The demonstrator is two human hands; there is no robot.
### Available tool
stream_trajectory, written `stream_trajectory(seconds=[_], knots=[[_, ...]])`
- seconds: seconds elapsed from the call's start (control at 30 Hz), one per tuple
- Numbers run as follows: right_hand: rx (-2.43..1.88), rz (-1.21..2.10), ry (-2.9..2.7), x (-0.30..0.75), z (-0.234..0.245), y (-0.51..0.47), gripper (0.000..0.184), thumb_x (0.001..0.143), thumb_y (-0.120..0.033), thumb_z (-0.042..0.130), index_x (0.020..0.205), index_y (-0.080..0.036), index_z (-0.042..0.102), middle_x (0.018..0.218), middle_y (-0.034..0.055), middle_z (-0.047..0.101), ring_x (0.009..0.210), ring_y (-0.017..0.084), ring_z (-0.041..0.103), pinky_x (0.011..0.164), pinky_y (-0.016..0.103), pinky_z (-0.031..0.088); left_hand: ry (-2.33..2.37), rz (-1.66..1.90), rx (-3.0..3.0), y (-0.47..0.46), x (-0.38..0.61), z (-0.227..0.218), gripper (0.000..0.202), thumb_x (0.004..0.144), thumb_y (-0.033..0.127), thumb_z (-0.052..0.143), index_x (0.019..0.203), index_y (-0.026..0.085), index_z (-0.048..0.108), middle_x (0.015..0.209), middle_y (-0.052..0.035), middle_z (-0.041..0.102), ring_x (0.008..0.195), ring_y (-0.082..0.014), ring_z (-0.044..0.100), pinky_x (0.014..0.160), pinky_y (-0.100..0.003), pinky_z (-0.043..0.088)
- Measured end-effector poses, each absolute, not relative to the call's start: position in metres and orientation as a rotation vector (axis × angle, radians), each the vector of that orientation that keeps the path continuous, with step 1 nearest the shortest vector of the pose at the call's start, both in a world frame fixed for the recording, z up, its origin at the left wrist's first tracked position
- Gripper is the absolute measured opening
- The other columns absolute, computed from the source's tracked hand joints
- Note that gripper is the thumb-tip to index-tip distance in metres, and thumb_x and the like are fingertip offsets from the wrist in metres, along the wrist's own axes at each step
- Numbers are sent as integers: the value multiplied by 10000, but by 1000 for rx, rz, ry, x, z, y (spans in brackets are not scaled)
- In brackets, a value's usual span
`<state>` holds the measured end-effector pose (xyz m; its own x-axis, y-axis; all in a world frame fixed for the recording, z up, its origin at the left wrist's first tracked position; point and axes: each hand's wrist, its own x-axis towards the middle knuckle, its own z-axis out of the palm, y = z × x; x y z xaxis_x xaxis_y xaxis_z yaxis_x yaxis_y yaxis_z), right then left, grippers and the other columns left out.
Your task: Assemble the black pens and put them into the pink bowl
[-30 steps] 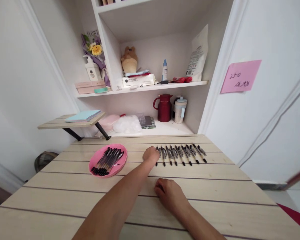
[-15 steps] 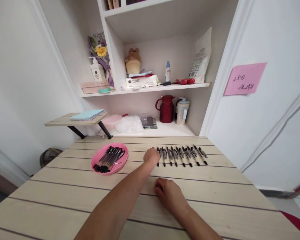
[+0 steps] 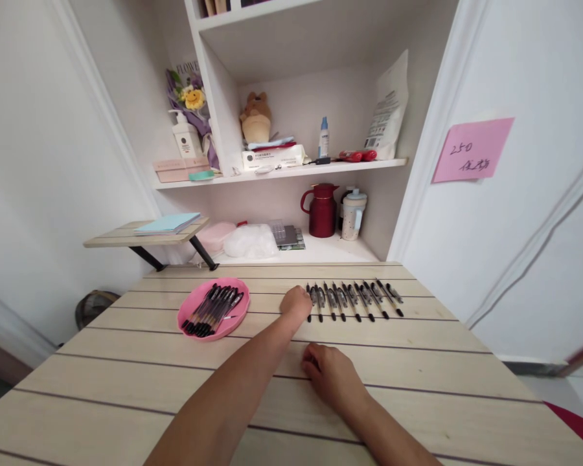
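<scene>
A row of several black-capped pens (image 3: 342,301) lies on the slatted wooden tabletop (image 3: 418,388), each pen with its cap off and lying beside it. My left hand (image 3: 296,302) is closed at the left end of the row, its fingertips against the leftmost pen (image 3: 309,314); the hand partly hides it. Nearer to me, my right hand (image 3: 329,372) rests on the table with its fingers curled in, and nothing shows in it. To the left, a pink scalloped dish (image 3: 243,286) holds a pile of capped black pens (image 3: 214,309).
A small raised wooden stand (image 3: 121,237) with blue paper (image 3: 170,223) sits at the back left. Behind the table, shelves hold a red thermos jug (image 3: 322,210), a light tumbler (image 3: 353,217) and a plastic bag (image 3: 251,241). A wall flanks the right side.
The view has shifted slightly. Both hands stay in nearly the same places, the left one still at the leftmost pen; the pens look unmoved.
</scene>
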<state>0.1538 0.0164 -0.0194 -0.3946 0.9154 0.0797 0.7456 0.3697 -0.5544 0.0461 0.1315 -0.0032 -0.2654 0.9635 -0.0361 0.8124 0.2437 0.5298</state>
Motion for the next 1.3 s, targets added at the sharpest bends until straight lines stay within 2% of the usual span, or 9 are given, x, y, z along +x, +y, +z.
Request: stream_trajectory(seconds=[0.3, 0.5, 0.63, 0.77, 0.9, 1.13, 1.2, 1.3], knots=[[-1435, 639, -2246, 153, -20, 16, 129, 745, -211, 459, 712, -212, 584, 723, 8, 654, 697, 134, 554, 581, 222, 272, 2047, 639, 1822, 120, 36, -3, 250, 778, 237, 429, 886, 198, 651, 939, -67, 663, 860, -173, 591, 715, -239, 417], [-1428, 630, -2245, 153, -17, 14, 138, 755, -226, 457, 697, -210, 581, 691, 3, 645, 664, 124, 545, 574, 216, 275, 2060, 644, 1995, 104, -8, 26, 272, 773, 244, 437, 976, 220, 616, 991, -32, 644, 916, -151, 563, 757, -220, 402], [-1426, 594, -2248, 153, -15, 12, 145, 766, -251, 460, 700, -214, 583, 695, -2, 643, 668, 121, 542, 576, 216, 274, 2235, 597, 2004, 83, -77, 51, 318, 760, 215, 440, 1054, 196, 561, 1116, -75, 573, 1027, -188, 507, 856, -270, 354], [-1449, 538, -2246, 150, -16, 9, 163, 783, -278, 454, 706, -215, 583, 687, -3, 638, 663, 122, 537, 570, 218, 270, 2412, 442, 1870, 57, -137, 56, 272, 675, 158, 522, 932, 104, 588, 1016, -177, 586, 968, -279, 531, 810, -348, 376], [-1472, 424, -2237, 146, -19, 5, 154, 793, -290, 457, 738, -214, 580, 707, 1, 638, 686, 132, 538, 579, 226, 268, 2428, 416, 1858, 39, -157, 47, 368, 536, 60, 608, 895, 137, 582, 1039, -141, 576, 980, -271, 521, 820, -318, 367], [-1509, 349, -2240, 141, -20, 0, 146, 795, -276, 458, 753, -205, 577, 734, 12, 640, 707, 144, 542, 588, 231, 268, 2338, 728, 1700, 31, -160, 45, 328, 479, 0, 623, 759, 166, 586, 1031, -86, 576, 1022, -253, 494, 861, -293, 343], [-1523, 352, -2236, 140, -19, 0, 146, 795, -279, 459, 755, -204, 578, 738, 12, 641, 708, 144, 543, 588, 231, 268, 2284, 893, 1597, 31, -160, 50, 291, 521, 8, 605, 769, 161, 587, 1047, -94, 570, 1039, -247, 486, 857, -288, 347], [-1524, 346, -2230, 142, -21, -1, 153, 794, -280, 453, 749, -204, 577, 730, 11, 638, 700, 141, 540, 585, 230, 269, 2127, 1161, 1421, 30, -150, 59, 278, 643, 64, 546, 903, 157, 574, 1047, -98, 572, 1043, -213, 488, 825, -272, 373]])
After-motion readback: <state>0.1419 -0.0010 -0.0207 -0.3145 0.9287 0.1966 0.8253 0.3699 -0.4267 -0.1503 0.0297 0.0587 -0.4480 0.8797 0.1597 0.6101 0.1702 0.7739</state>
